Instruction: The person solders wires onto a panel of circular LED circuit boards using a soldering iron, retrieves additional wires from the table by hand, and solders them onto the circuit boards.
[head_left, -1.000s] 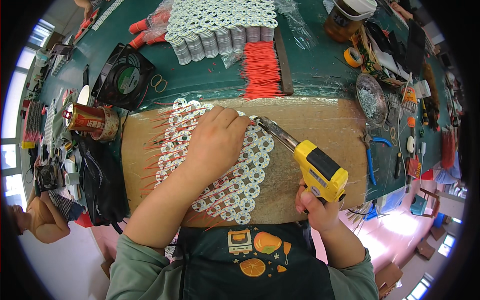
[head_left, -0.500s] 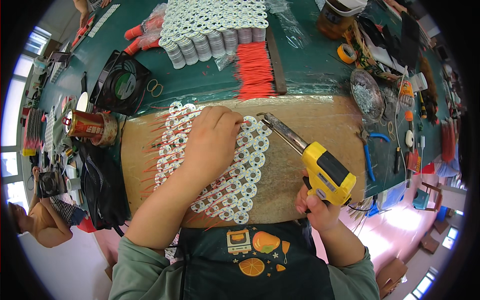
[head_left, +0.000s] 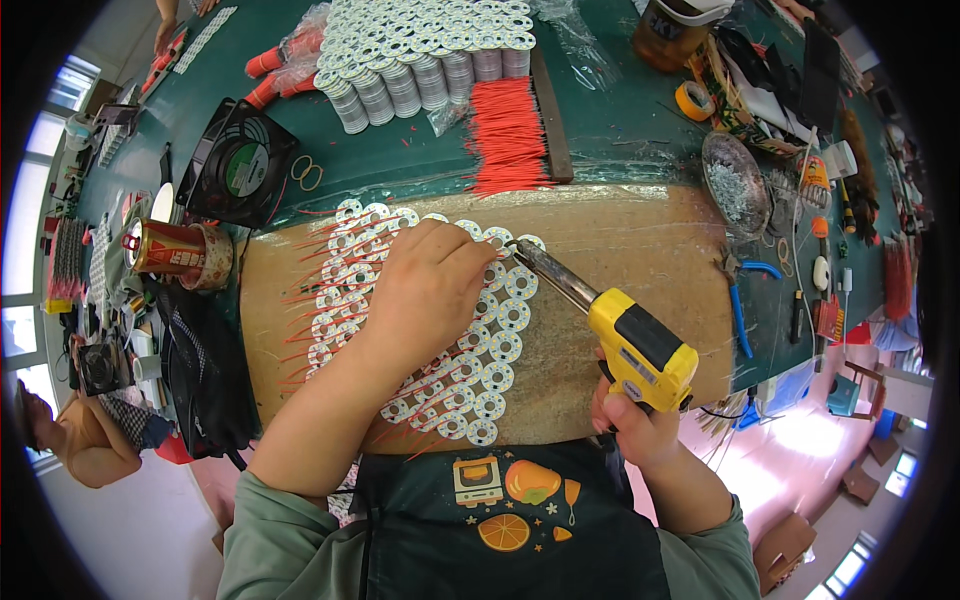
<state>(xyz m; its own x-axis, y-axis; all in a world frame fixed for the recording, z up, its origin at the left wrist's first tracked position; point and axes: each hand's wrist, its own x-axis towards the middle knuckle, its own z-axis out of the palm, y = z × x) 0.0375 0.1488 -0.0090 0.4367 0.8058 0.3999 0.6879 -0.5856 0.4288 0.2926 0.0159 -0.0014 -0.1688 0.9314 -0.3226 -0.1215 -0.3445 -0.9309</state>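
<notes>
White ring discs [head_left: 513, 304]: in close rows left of centre on the brown board [head_left: 630, 230], from near its upper edge to its lower edge.
Left hand [head_left: 430, 275]: closed over the upper rows, seemingly pinching a red wire [head_left: 499, 249].
Right hand [head_left: 635, 425]: gripping the yellow soldering gun [head_left: 650, 345], tip at a top-row disc; contact unclear.
Wired discs: the left part, apparently done.
Bare discs: the right columns, seemingly left to do.
Spare wires [head_left: 510, 135]: piled beyond the board's upper edge.
</notes>
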